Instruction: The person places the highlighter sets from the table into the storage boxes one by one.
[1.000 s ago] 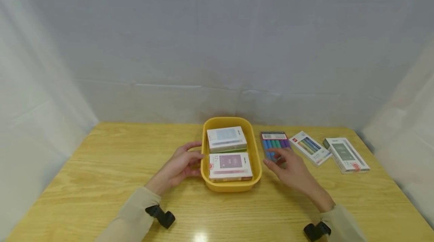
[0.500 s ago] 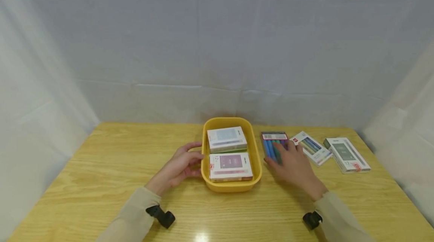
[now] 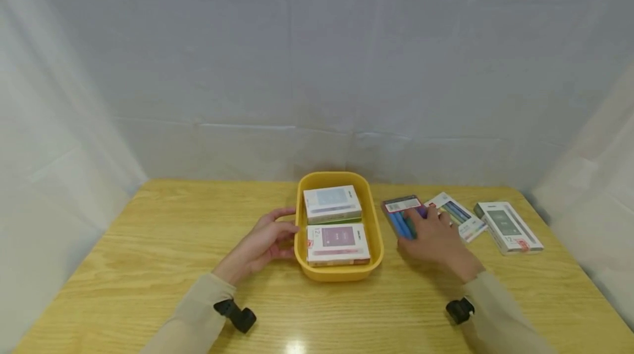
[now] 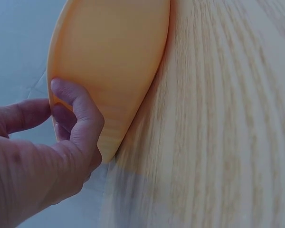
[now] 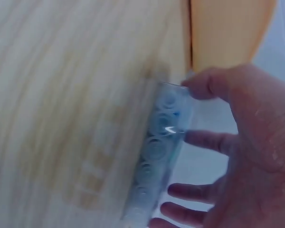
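A yellow plastic basket [image 3: 338,276] holds a blue-labelled white box [image 3: 332,203] at the back and a purple-labelled white box [image 3: 338,244] in front. My left hand [image 3: 267,238] steadies the basket's left side, its curled fingers against the rim and outer wall in the left wrist view. To the right of the basket, my right hand [image 3: 436,238] grips a clear pack of coloured markers [image 3: 400,222]. In the right wrist view the thumb is at one corner of this marker pack [image 5: 154,149], with the other fingers along its face. Part of the pack is hidden under the hand.
A white pack of pens [image 3: 465,227] lies partly behind my right hand. Farther right is a white box with a green label [image 3: 508,227]. The wooden table [image 3: 173,233] runs back to a grey-white sheet [image 3: 322,67], with white sheets at both sides.
My right hand has come down over the marker pack and taken hold of it. The pack has turned slightly and shifted a little right. The left hand and basket are nearly still.
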